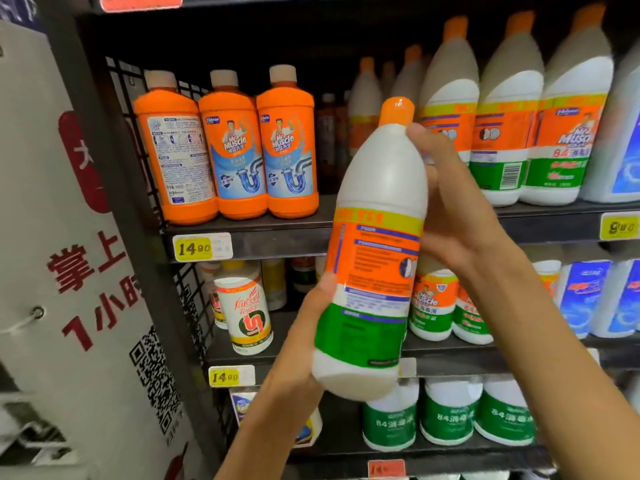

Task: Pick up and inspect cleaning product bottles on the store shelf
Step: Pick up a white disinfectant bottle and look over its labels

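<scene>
Two hands hold one white bottle (pixel 375 237) in front of the shelf (pixel 249 233), so the pick-up looks done and the inspection is in hand. Bottle is tilted slightly, orange cap (pixel 397 111) up and leaning right, back label with small print facing the camera. Left hand (pixel 304 341) cups the lower body from the left and below, thumb pressed on the label edge, fingers wrapped behind and mostly hidden. Right hand (pixel 460 216) grips the upper body from the right, fingertips curled onto the white shoulder just under the cap. Bottle is clear of the shelf, between both hands. Left to do, by my reading: finish reading, return it, then check others, such as the three orange bottles (pixel 228 147) upper left or the white row (pixel 509 109) upper right. Label text is too blurred to read.
</scene>
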Motion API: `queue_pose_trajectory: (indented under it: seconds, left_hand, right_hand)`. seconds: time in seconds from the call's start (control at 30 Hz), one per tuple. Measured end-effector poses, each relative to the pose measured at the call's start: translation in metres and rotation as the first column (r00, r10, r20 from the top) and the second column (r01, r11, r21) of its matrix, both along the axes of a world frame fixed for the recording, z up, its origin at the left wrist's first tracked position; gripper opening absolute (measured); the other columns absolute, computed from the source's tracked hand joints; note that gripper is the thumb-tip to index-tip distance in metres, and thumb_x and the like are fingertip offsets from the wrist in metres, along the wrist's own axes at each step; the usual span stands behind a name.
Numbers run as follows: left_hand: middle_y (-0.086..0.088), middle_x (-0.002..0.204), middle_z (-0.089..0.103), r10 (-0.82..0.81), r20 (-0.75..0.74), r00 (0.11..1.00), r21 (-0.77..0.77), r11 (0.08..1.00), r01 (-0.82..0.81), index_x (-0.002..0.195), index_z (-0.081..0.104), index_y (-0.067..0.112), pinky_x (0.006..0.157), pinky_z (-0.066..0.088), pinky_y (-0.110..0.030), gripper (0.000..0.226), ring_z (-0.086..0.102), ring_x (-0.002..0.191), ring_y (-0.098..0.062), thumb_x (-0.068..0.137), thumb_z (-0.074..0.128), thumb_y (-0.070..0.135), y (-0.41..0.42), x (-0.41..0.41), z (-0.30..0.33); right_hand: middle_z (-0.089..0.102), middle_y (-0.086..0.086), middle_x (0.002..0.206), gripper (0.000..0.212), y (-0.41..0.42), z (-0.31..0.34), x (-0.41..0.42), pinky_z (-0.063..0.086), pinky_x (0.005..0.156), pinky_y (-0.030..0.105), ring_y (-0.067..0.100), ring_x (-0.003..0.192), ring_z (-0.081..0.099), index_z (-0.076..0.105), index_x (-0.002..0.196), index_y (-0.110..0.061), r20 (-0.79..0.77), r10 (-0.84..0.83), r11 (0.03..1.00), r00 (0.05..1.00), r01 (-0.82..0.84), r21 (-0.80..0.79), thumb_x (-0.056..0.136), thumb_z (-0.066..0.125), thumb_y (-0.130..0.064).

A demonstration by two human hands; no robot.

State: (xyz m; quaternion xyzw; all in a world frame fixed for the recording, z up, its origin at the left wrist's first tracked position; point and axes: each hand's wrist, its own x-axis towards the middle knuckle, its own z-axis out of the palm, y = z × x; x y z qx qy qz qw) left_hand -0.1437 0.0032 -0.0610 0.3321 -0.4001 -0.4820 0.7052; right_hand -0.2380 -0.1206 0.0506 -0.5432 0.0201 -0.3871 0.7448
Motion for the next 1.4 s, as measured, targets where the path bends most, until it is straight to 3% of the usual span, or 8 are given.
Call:
queue_pose_trajectory:
  seconds: [0.1,0.33,0.5,0.67,0.8,1.03,1.2,1.4]
  left_hand:
    - [-0.017,0.107,0.070,-0.212,-0.053,0.976,-0.053,0.976,0.209,0.118,0.065,0.010,0.076,0.056,-0.040,0.071,0.069,0.086,-0.032,0.069,0.071,0.061,0.003,-0.012,0.005]
    - [-0.003,0.121,0.067,0.089,0.088,0.992,0.050,0.994,-0.094,0.112,0.070,0.029,0.092,0.053,-0.033,0.057,0.061,0.116,-0.020,0.077,0.047,0.068,0.008,-0.003,0.000]
    - [0.008,0.104,0.074,0.172,0.278,0.945,0.038,0.981,-0.190,0.094,0.073,0.041,0.084,0.054,-0.034,0.046,0.069,0.100,-0.012,0.060,0.062,0.069,0.008,-0.012,0.004]
    - [0.000,0.102,0.074,0.008,-0.039,0.999,-0.003,1.000,-0.009,0.096,0.076,0.033,0.071,0.058,-0.029,0.036,0.071,0.093,-0.016,0.071,0.066,0.058,0.013,-0.020,0.005]
    - [-0.005,0.108,0.072,-0.209,-0.123,0.970,-0.048,0.978,0.205,0.111,0.071,0.022,0.080,0.056,-0.033,0.047,0.070,0.096,-0.019,0.084,0.054,0.056,0.016,-0.026,0.012]
    - [-0.007,0.115,0.070,-0.048,-0.113,0.992,0.131,0.989,0.063,0.122,0.062,0.021,0.081,0.057,-0.034,0.059,0.067,0.105,-0.022,0.079,0.046,0.059,0.017,-0.022,-0.003]
    - [-0.014,0.113,0.069,-0.076,-0.178,0.981,0.133,0.986,0.100,0.107,0.071,0.021,0.083,0.056,-0.042,0.046,0.067,0.103,-0.031,0.069,0.062,0.046,0.024,-0.026,0.002]
    - [-0.021,0.105,0.066,-0.254,-0.454,0.854,0.015,0.956,0.293,0.123,0.061,0.004,0.072,0.058,-0.045,0.076,0.066,0.085,-0.035,0.065,0.070,0.051,0.034,-0.039,0.025]
  right_hand:
    - [0.064,0.017,0.120,0.051,0.007,0.005,0.002,0.045,0.101,0.045,0.032,0.118,0.057,0.065,0.109,-0.005,0.021,0.146,0.987,0.989,-0.147,0.057,0.082,0.052,-0.046]
    - [0.068,0.011,0.081,0.023,0.015,0.009,0.000,0.056,0.077,0.039,0.024,0.078,0.067,0.062,0.090,-0.008,0.064,-0.015,1.000,0.998,0.013,0.025,0.085,0.060,-0.030]
    - [0.071,0.000,0.067,0.032,0.018,0.008,0.001,0.059,0.073,0.036,0.015,0.067,0.070,0.071,0.054,-0.021,0.031,-0.213,0.972,0.977,0.215,-0.091,0.084,0.068,-0.030]
    - [0.066,0.006,0.101,0.030,0.006,0.008,-0.004,0.054,0.079,0.031,0.019,0.097,0.064,0.066,0.104,-0.014,-0.078,-0.033,0.999,0.996,0.031,-0.026,0.090,0.056,-0.039]
    - [0.069,0.017,0.102,0.051,0.006,-0.002,0.001,0.052,0.089,0.040,0.028,0.092,0.068,0.061,0.108,-0.006,-0.022,0.130,0.978,0.991,-0.124,0.169,0.090,0.044,-0.050]
    - [0.072,0.012,0.079,0.034,0.002,-0.008,-0.001,0.059,0.070,0.040,0.026,0.074,0.070,0.073,0.078,-0.008,-0.026,-0.019,0.993,0.999,0.022,0.114,0.090,0.056,-0.034]
    - [0.064,0.021,0.118,0.053,0.004,-0.008,-0.005,0.056,0.083,0.047,0.031,0.097,0.066,0.056,0.126,-0.007,-0.234,-0.090,0.980,0.968,0.129,0.154,0.085,0.064,-0.041]
    - [0.055,0.022,0.129,0.064,0.005,-0.008,-0.004,0.048,0.094,0.046,0.033,0.113,0.057,0.044,0.139,-0.005,-0.193,0.065,0.971,0.979,-0.018,0.237,0.089,0.057,-0.043]
